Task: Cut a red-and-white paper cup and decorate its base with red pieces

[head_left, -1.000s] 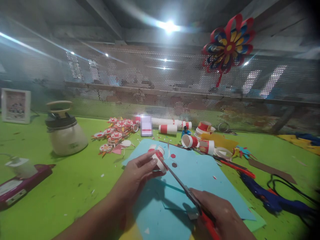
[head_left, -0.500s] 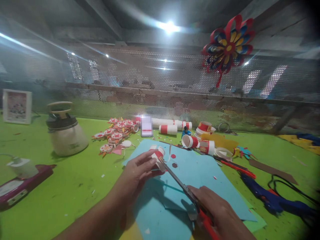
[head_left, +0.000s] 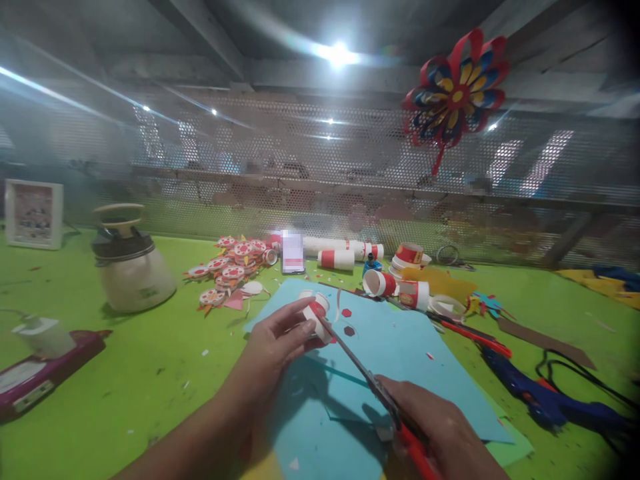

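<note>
Slightly shifted since the earlier frame, one pair of scissors (head_left: pixel 374 383) is gripped in the right hand (head_left: pixel 440 417), blades at one cup (head_left: pixel 321 331). The left hand (head_left: pixel 277 340) pinches this cup above blue paper (head_left: pixel 410 353), where two hexagons (head_left: pixel 347 313) lie.

Sheets (head_left: pixel 405 353) lie beneath the cup (head_left: pixel 315 311), with scissors (head_left: pixel 374 384) to its right.

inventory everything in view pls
held cup: 1, red-white, centre
scissors: 1, red handles, lower centre
paper sheets: several, light blue, centre
loose cups: several, red-white, back
discs: several, red-white, back
blurred panel: 1, pale, back
jug: 1, cream, left
power strip: 1, purple, left
frame: 1, white, left
glue gun: 1, blue, right
flower ornament: 1, multicoloured, upper right
table: 1, green, beneath
left hand: 1, gripping held cup
right hand: 1, holding scissors
</note>
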Available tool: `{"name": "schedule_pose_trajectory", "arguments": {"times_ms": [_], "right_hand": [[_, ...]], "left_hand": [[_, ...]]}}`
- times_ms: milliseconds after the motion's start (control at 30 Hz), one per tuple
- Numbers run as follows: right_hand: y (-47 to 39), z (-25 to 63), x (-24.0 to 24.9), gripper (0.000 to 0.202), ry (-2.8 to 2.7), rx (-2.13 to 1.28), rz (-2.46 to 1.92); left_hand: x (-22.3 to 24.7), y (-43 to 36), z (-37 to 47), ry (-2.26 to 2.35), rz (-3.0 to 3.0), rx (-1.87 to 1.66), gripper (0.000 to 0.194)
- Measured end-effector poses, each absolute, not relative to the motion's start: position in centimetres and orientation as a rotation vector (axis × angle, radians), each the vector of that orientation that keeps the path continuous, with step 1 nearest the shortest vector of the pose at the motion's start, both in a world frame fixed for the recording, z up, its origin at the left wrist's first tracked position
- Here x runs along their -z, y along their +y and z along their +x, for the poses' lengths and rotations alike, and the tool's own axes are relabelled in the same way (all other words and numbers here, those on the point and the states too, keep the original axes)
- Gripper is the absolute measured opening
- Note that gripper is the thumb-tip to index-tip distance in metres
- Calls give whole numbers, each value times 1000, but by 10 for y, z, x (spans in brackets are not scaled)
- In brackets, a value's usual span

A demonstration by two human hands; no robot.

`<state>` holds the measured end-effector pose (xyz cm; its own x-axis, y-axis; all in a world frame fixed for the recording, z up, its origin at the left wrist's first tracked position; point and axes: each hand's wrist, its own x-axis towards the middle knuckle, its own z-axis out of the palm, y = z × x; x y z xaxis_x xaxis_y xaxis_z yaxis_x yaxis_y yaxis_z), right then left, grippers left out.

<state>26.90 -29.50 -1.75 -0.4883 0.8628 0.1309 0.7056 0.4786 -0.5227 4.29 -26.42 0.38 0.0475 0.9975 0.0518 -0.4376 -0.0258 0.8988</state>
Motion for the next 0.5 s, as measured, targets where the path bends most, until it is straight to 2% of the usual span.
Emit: {"name": "schedule_pose_trajectory", "arguments": {"times_ms": [200,500], "right_hand": [[-296,269,19,40,-2370,-435,-1379],[-297,268,17,33,-2357,-396,-1363]], "left_hand": [[1,-262,42,886,943,-1400,49],[1,-264,44,950,987,-1389,56]]}}
